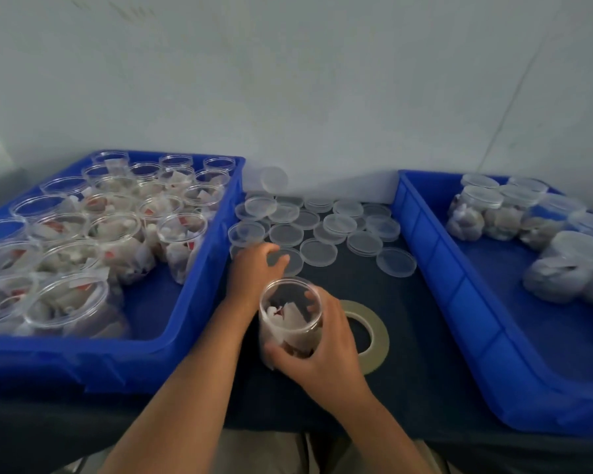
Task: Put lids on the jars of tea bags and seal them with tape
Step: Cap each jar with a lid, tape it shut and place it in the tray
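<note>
My right hand, just below the middle of the frame, is wrapped around 1 clear jar of tea bags, thumb low on the near side and fingers round the far side. The jar stands roughly upright on the dark table, its long axis vertical and its open mouth facing up toward the camera, with no lid on it. My left hand is just above and left of that mouth, fingers curled down and pinching the edge of 1 clear lid that lies flat on the table. I cannot tell whether it has lifted yet. The relation that matters is this: the lid sits directly above the jar mouth in the frame, very near it, and the left hand alone holds it, so I judge the next move to be a short carry down the frame, keeping the lid level to meet the upright rim. Just right of the jar, partly under my right hand, lies 1 tape roll, flat. More loose lids spread across the middle. The left bin holds open jars; the right bin holds lidded jars.
</note>
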